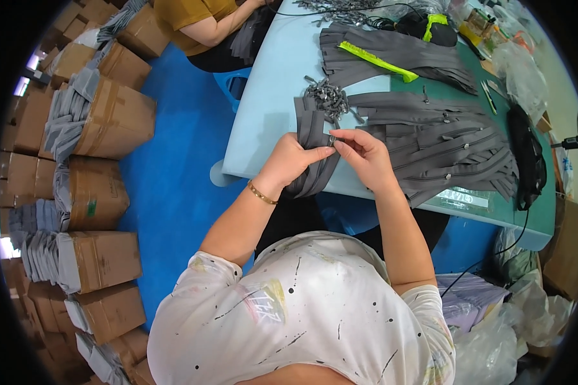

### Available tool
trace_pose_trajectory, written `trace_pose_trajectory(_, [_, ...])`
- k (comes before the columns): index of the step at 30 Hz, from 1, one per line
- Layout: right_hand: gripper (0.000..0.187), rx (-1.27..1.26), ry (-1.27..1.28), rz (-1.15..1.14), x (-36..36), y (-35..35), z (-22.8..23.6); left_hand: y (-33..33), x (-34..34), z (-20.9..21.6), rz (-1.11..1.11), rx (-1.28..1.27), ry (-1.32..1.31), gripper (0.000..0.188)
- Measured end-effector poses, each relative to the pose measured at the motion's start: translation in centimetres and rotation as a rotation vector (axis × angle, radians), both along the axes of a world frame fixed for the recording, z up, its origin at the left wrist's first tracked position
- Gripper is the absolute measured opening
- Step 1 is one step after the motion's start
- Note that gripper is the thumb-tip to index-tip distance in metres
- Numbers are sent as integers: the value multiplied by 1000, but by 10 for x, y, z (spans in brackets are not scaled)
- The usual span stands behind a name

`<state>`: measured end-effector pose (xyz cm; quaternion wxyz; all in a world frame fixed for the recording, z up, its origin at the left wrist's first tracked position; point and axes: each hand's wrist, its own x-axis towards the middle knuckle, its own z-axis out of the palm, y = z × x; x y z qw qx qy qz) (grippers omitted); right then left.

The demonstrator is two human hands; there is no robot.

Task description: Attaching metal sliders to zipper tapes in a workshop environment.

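Observation:
At the table's near edge, my left hand [290,160] is closed on a bundle of grey zipper tapes [310,128] that hangs over the edge toward my lap. My right hand [364,154] meets it with thumb and finger pinched on a small metal zipper slider [332,140] at the tape. Just beyond my fingers lies a heap of loose metal zipper sliders [327,96]. To the right, many grey zippers [443,138] are spread side by side, several with sliders on them.
Another stack of grey zipper tapes [398,58] with a neon yellow strip [379,61] lies farther back. Thread snips [489,96] and a black pouch [527,157] are at the right. A co-worker [202,29] sits at far left. Cartons [119,119] line the left side.

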<state>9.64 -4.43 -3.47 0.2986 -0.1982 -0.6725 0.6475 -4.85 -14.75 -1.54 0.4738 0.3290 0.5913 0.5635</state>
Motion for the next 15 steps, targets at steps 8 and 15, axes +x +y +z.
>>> trace_pose_trajectory(8, [16,58,-39,-62,-2,-3,4,-3,4,-10,35,49,76,19])
trace_pose_trajectory(15, [15,176,-69,-97,0,-5,8,-3,7,-9,56,43,114,18])
